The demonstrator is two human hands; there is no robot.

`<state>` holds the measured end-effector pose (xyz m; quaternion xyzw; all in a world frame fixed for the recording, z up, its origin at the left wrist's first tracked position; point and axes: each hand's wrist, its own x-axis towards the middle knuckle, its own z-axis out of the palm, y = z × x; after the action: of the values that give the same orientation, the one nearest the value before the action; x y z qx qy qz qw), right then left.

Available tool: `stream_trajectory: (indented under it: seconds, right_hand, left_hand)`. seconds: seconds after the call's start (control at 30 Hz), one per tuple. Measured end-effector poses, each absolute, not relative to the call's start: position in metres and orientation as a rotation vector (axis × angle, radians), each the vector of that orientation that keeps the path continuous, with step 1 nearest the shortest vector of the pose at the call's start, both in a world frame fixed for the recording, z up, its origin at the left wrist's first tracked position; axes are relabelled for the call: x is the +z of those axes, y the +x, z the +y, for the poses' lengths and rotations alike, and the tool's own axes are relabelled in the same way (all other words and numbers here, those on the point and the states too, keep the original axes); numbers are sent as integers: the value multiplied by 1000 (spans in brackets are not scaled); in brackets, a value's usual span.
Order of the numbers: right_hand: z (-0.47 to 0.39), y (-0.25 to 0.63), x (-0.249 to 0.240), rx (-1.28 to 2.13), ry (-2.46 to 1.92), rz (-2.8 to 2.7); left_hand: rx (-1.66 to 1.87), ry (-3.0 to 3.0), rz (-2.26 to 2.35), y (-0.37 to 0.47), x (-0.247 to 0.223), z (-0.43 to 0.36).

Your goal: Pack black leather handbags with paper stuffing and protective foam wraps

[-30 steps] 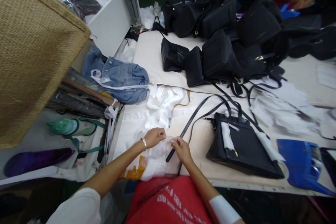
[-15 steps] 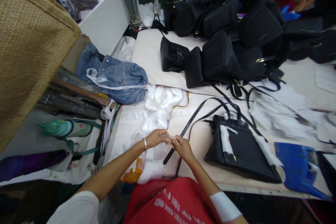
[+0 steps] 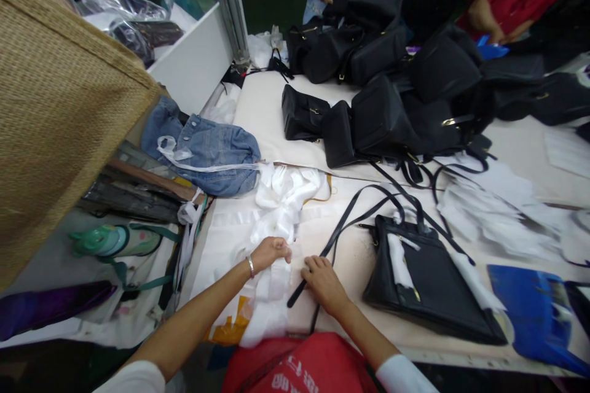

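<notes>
My left hand (image 3: 273, 253) is closed in a pinch, with a small translucent white piece (image 3: 296, 252) at its fingertips. Below it lies a heap of white plastic strips (image 3: 276, 221). My right hand (image 3: 324, 282) rests low on the table, its bent fingers on a thin black strap (image 3: 297, 295) near the strap's free end; the thumb is hidden. That strap runs up to a black handbag (image 3: 433, 282) lying on the right, with white wrapping on its handles and front.
Black bags (image 3: 382, 116) are piled at the back. A denim bag (image 3: 207, 147) lies left, beside a burlap sheet (image 3: 59, 92). White papers (image 3: 493, 196) and a blue plastic piece (image 3: 530, 307) lie right. A green bottle (image 3: 115, 239) is lower left. Co-workers stand across the table.
My hands have parted. The right hand has let go of the small whitish piece and moved down to the black strap; the left hand keeps the piece. The view has tilted up slightly.
</notes>
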<state>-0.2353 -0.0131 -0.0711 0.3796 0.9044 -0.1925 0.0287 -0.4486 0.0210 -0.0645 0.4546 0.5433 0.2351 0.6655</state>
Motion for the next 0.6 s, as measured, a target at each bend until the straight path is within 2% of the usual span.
stream_trajectory:
  seconds: [0.07,0.13,0.3,0.37,0.6]
  right_hand:
    - [-6,-234,-65,-636,1114,2804]
    - [-1,-226,-55,-819,1167,2770]
    - [12,-191,-26,-1427,1791,2514]
    - [18,-182,-21,-1466,1917,2449]
    - [26,-182,-30,-1256,1942,2424]
  left_hand:
    - [537,1027,1233,-449,-63,21]
    - [545,1025,1242,-450,-60,21]
    - [554,1005,1247,-451,-57,23]
    - [551,1001,1244,-450,-58,24]
    - [541,1010,1229,-444,-59,23]
